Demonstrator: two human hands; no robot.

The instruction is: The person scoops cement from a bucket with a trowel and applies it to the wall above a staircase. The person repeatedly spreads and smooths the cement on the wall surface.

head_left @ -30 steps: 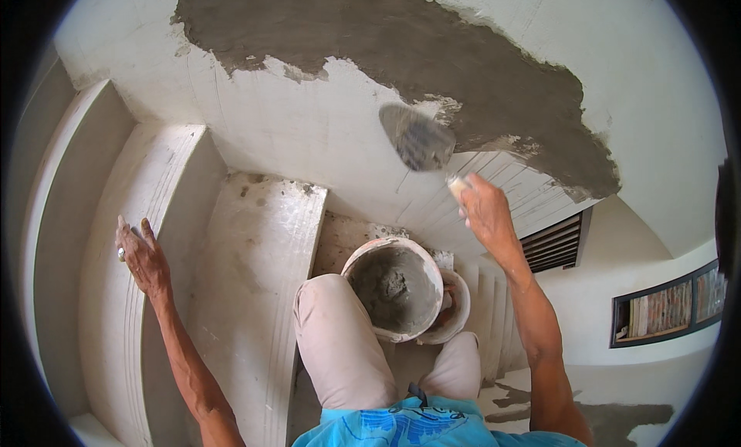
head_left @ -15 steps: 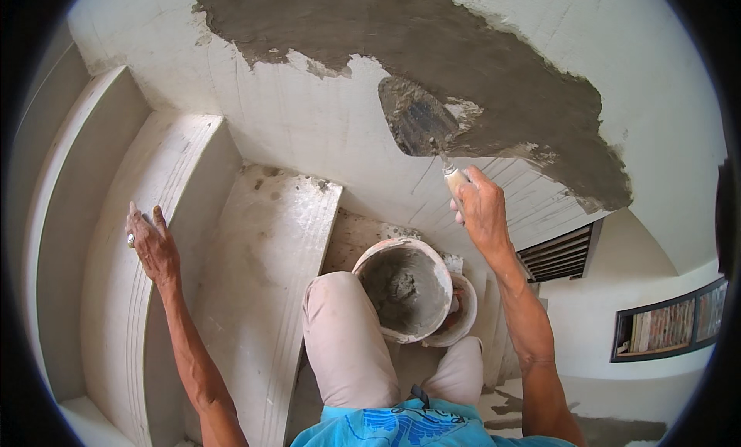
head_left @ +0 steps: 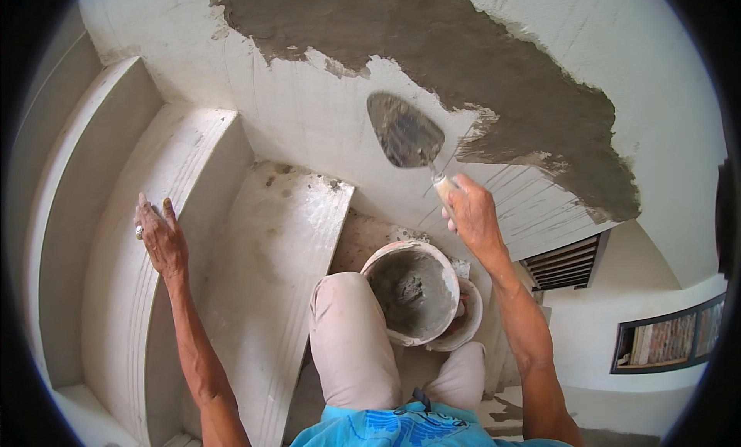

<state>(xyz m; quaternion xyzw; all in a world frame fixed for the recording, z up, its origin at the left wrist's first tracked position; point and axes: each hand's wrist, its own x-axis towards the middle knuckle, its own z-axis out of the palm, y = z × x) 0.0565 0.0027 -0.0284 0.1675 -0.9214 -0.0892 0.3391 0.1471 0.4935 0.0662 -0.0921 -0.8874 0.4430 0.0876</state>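
Note:
My right hand (head_left: 472, 215) is closed round the pale handle of a trowel (head_left: 405, 132), whose grey, mortar-smeared blade points up and left. The blade is in front of the whitish wall (head_left: 324, 123), just below a broad dark patch of wet mortar (head_left: 463, 53) with ragged edges. Below the trowel, a bucket (head_left: 411, 293) with grey mortar inside sits in front of my knees. My left hand (head_left: 161, 235), with a ring on one finger, rests its fingers stretched out at the edge of a stair step (head_left: 158, 185); it holds nothing.
Pale curved steps (head_left: 270, 231) climb to the left. A second, smaller bucket (head_left: 467, 320) stands partly behind the mortar bucket. At the right are a dark slatted vent (head_left: 567, 260) in the wall and a dark-framed opening (head_left: 668, 335).
The trowel has come away from the edge of the mortar patch, moving down and left with my right hand. My left hand stays on the step. The whole view has shifted slightly.

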